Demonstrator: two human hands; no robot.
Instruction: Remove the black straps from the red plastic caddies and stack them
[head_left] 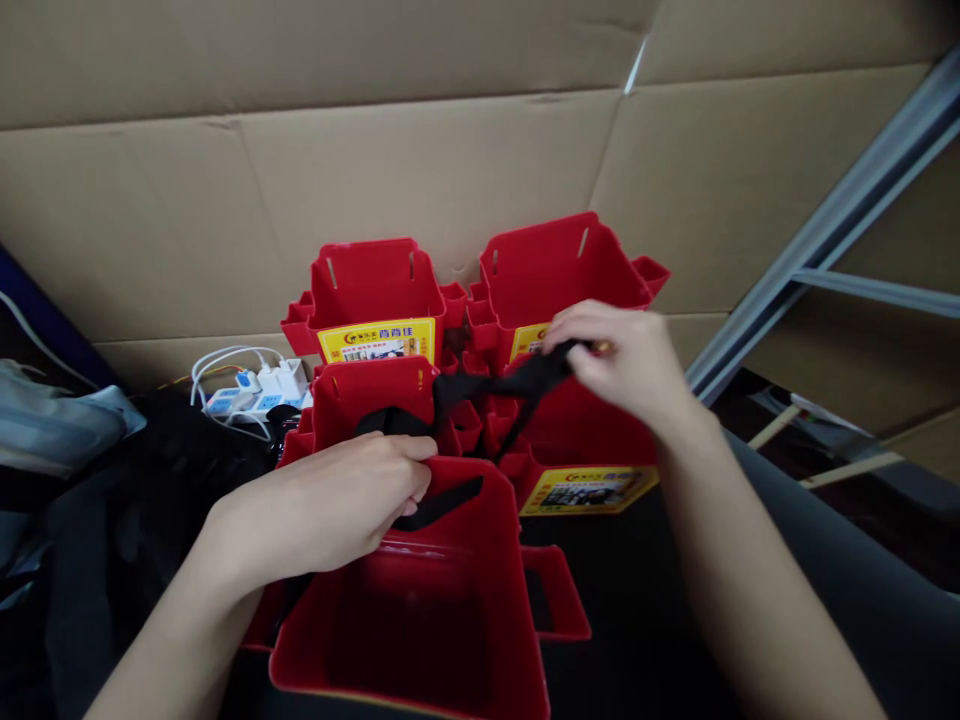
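Note:
Closest to me is a red plastic box [412,620], open at the top, with a loop-shaped side piece on its right. A black strap [442,505] runs along the inside of its back wall and continues behind it. My left hand [352,500] is closed at the back left rim, fingers curled over the wall beside the strap; its fingertips are partly hidden. Farther back and to the right, my right hand [622,355] pinches a length of the strap and holds it raised, stretched out behind the box.
Several more red boxes [570,265] with yellow labels stand behind, against a cardboard wall [420,190]. A power strip [259,395] with white chargers and cables lies at left, near dark fabric [142,560]. A grey metal frame [825,240] slants along the right.

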